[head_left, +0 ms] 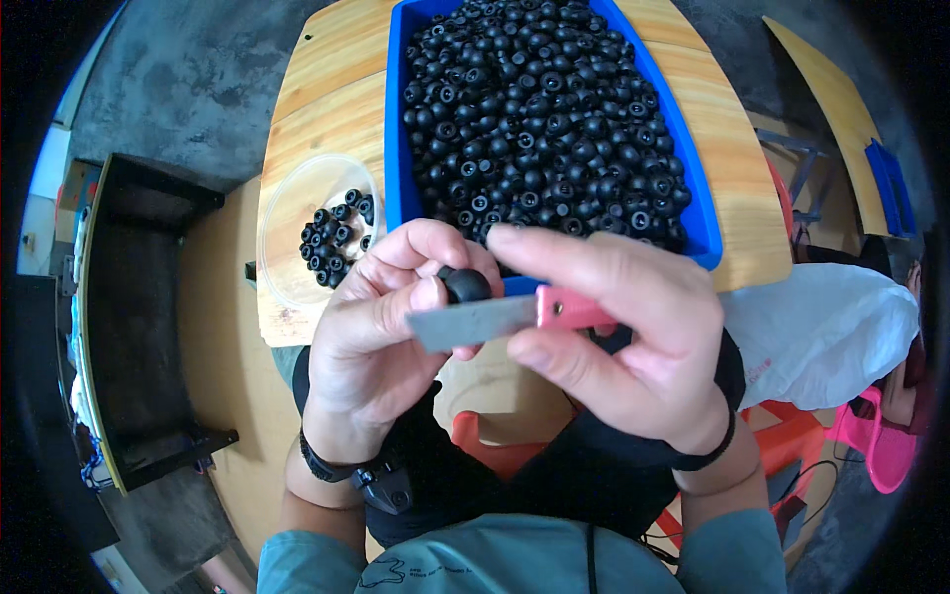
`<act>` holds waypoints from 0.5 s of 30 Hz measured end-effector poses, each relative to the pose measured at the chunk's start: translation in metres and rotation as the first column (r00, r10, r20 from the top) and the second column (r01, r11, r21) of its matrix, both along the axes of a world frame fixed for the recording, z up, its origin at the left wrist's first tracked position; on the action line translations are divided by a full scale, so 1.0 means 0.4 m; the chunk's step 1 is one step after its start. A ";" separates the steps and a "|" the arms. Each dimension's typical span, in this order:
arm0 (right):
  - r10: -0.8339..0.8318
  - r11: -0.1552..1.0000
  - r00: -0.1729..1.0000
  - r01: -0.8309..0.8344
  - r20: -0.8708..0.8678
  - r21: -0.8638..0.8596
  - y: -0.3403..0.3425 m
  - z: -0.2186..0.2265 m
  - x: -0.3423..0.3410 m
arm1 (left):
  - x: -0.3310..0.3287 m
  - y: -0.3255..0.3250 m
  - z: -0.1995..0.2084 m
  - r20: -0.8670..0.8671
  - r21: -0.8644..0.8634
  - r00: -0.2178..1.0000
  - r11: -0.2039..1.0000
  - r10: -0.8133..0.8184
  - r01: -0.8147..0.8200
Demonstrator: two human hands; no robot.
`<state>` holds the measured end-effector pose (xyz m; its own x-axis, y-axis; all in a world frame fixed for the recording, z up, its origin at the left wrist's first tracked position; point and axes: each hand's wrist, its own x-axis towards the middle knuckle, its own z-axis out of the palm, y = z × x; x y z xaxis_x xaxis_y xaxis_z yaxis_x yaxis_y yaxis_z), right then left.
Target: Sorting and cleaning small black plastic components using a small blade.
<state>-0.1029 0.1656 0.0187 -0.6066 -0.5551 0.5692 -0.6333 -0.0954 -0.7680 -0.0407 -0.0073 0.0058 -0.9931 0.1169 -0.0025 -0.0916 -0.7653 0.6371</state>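
Between the thumb and fingers of my left hand (371,342) is a round black rubber part (465,286) with a small neck. My right hand (633,332) grips the pink handle (572,308) of a small knife, its index finger stretched out above. The knife's short, wide blade (470,322) points left and lies in front of the black part; whether they touch I cannot tell. Just beyond my hands, a blue bin (708,243) is heaped with many similar black parts (534,109).
Left of the bin, a clear round plastic tub (272,213) holds several black parts (332,238). Both stand on a wooden table (742,188). A white plastic bag (826,332) is at the right, near a pink chair (876,441). A black shelf unit (143,317) stands at the left.
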 end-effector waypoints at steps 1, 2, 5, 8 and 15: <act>-0.004 1.000 0.997 0.002 -0.073 -0.030 -0.011 -0.015 -0.001 | 0.005 -0.004 -0.007 0.026 0.000 1.000 1.000 -0.003 0.003; -0.001 1.000 0.999 0.000 -0.046 -0.028 -0.016 -0.014 0.008 | 0.012 0.008 0.007 0.086 0.047 0.995 0.997 0.053 -0.057; 0.004 1.000 0.997 -0.005 -0.081 -0.011 -0.024 -0.014 0.010 | 0.017 0.005 0.006 0.051 0.111 0.998 0.993 0.028 -0.034; 0.020 0.999 0.993 -0.017 -0.113 0.029 -0.024 -0.011 0.009 | 0.027 -0.003 0.011 0.081 0.086 0.997 0.996 0.012 -0.019; 0.033 0.999 0.994 -0.030 -0.100 0.029 -0.022 -0.011 0.010 | 0.031 0.000 0.005 0.047 0.053 0.999 0.998 0.027 -0.030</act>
